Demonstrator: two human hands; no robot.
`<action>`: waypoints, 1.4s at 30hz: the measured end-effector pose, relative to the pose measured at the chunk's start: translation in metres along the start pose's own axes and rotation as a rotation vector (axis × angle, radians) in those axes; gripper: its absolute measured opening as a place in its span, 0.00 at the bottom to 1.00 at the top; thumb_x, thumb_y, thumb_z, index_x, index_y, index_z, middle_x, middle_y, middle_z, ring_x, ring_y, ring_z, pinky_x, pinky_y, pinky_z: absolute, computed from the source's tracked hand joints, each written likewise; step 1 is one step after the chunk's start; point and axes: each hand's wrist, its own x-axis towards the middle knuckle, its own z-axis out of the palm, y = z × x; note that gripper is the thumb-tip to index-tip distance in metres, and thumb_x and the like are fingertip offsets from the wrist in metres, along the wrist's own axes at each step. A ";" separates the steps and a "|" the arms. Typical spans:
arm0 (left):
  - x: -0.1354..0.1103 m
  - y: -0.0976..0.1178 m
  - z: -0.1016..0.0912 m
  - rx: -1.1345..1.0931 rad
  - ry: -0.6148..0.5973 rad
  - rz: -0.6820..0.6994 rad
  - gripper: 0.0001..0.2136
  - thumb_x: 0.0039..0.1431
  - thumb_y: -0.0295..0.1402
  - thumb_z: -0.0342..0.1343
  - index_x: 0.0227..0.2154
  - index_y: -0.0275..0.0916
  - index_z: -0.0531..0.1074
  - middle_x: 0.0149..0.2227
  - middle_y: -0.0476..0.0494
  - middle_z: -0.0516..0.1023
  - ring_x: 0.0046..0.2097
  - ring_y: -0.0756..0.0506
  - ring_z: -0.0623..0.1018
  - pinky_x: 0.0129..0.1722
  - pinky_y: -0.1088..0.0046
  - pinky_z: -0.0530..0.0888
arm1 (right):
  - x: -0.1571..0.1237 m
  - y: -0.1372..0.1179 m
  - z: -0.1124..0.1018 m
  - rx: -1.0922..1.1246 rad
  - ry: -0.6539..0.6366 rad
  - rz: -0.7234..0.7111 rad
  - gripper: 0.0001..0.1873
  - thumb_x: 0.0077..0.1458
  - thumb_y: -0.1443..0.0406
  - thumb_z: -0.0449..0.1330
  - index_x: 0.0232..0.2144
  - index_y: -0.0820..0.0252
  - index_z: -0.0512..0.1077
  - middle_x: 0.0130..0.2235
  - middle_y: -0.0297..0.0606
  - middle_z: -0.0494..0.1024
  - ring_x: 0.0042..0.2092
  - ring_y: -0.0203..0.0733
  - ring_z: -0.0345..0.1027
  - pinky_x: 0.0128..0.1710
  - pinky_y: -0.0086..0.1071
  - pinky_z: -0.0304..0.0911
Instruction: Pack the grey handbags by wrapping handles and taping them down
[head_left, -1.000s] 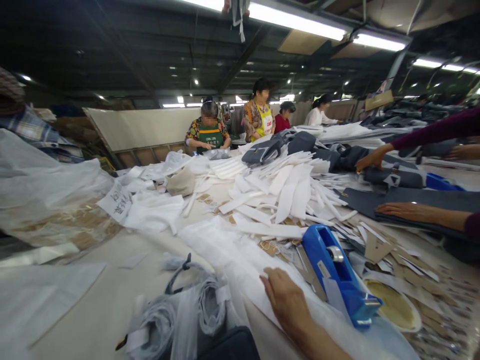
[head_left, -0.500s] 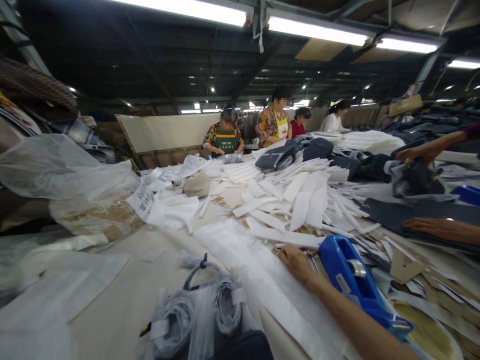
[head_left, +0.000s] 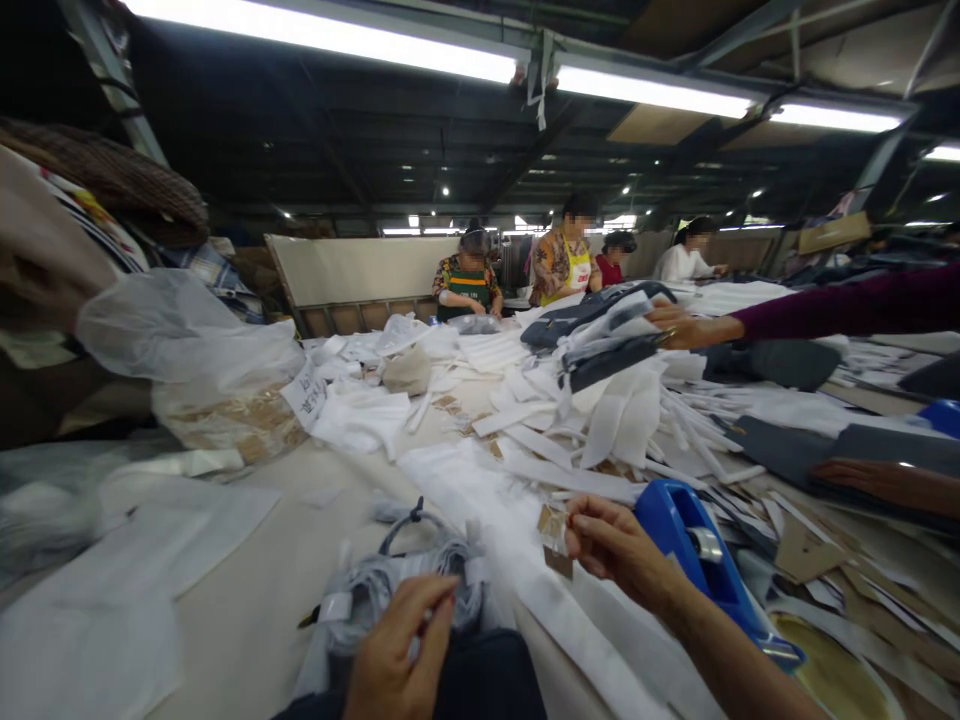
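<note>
My right hand [head_left: 619, 545] pinches a small brown card piece [head_left: 556, 540] with a shiny clear-looking part on it, above the white padding sheet [head_left: 517, 530]. My left hand [head_left: 405, 645] is closed, thumb against fingers, over a dark bag [head_left: 491, 680]; whether anything is in that pinch I cannot tell. Grey straps coiled in clear wrap [head_left: 367, 575] lie on the bag, and a dark looped handle [head_left: 412, 520] stands behind them. Right beside my right forearm sits a blue tape dispenser [head_left: 697, 560].
White foam strips [head_left: 622, 410] pile up in mid-table. A co-worker's purple-sleeved arm [head_left: 825, 310] reaches in from the right with a dark wrapped piece [head_left: 611, 355]. Another hand [head_left: 877, 478] rests on dark fabric. At left stands a clear plastic bag [head_left: 187, 330]; several people work behind.
My right hand has lifted off the table with the brown card piece. My left hand has come into view over the bag. The co-worker's arm has reached leftward across the pile.
</note>
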 end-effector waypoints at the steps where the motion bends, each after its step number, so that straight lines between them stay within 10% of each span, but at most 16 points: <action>1: 0.009 0.011 0.014 -0.068 -0.102 -0.070 0.11 0.54 0.34 0.53 0.40 0.43 0.74 0.39 0.45 0.77 0.35 0.47 0.76 0.35 0.73 0.73 | -0.003 0.000 0.008 0.009 -0.052 0.013 0.20 0.46 0.50 0.63 0.29 0.59 0.63 0.22 0.31 0.72 0.15 0.25 0.51 0.15 0.22 0.40; 6: 0.033 0.039 0.058 -0.349 -0.487 -0.298 0.18 0.49 0.30 0.53 0.46 0.35 0.70 0.22 0.52 0.71 0.24 0.52 0.70 0.26 0.77 0.67 | -0.015 0.001 0.036 -0.043 -0.226 0.061 0.22 0.48 0.48 0.62 0.29 0.60 0.63 0.20 0.32 0.72 0.14 0.25 0.52 0.13 0.21 0.43; 11: 0.037 0.039 0.054 -0.308 -0.483 -0.386 0.08 0.46 0.35 0.51 0.20 0.35 0.68 0.16 0.54 0.66 0.16 0.55 0.64 0.17 0.78 0.58 | -0.015 0.000 0.032 -0.179 -0.212 0.070 0.22 0.45 0.49 0.63 0.29 0.61 0.65 0.19 0.30 0.70 0.15 0.26 0.51 0.13 0.21 0.46; 18: 0.058 0.050 0.033 -0.534 -0.485 -0.500 0.10 0.42 0.37 0.57 0.22 0.34 0.68 0.18 0.51 0.72 0.14 0.57 0.63 0.16 0.81 0.57 | -0.005 0.017 0.025 -0.425 0.019 -0.111 0.13 0.45 0.55 0.63 0.22 0.59 0.70 0.27 0.35 0.71 0.31 0.39 0.64 0.33 0.32 0.60; 23: 0.068 0.054 0.030 -0.496 -0.472 -0.471 0.10 0.43 0.37 0.58 0.22 0.34 0.69 0.18 0.51 0.73 0.13 0.58 0.63 0.15 0.82 0.56 | -0.006 0.014 0.029 -0.499 0.072 -0.183 0.10 0.47 0.57 0.60 0.24 0.56 0.68 0.46 0.42 0.75 0.51 0.52 0.63 0.53 0.44 0.52; 38: 0.083 0.061 0.035 -0.497 -0.465 -0.425 0.09 0.43 0.36 0.56 0.21 0.35 0.68 0.18 0.51 0.71 0.14 0.58 0.62 0.15 0.81 0.56 | 0.012 0.013 0.047 -0.107 -0.239 -0.137 0.16 0.46 0.59 0.62 0.37 0.58 0.66 0.39 0.38 0.74 0.45 0.44 0.67 0.42 0.35 0.60; 42: 0.092 0.058 0.023 -0.394 -0.387 -0.386 0.07 0.46 0.35 0.54 0.24 0.35 0.68 0.20 0.52 0.72 0.15 0.57 0.61 0.17 0.80 0.59 | 0.026 0.006 0.069 -0.077 -0.227 -0.030 0.16 0.48 0.52 0.60 0.30 0.59 0.66 0.25 0.32 0.71 0.27 0.36 0.66 0.30 0.30 0.60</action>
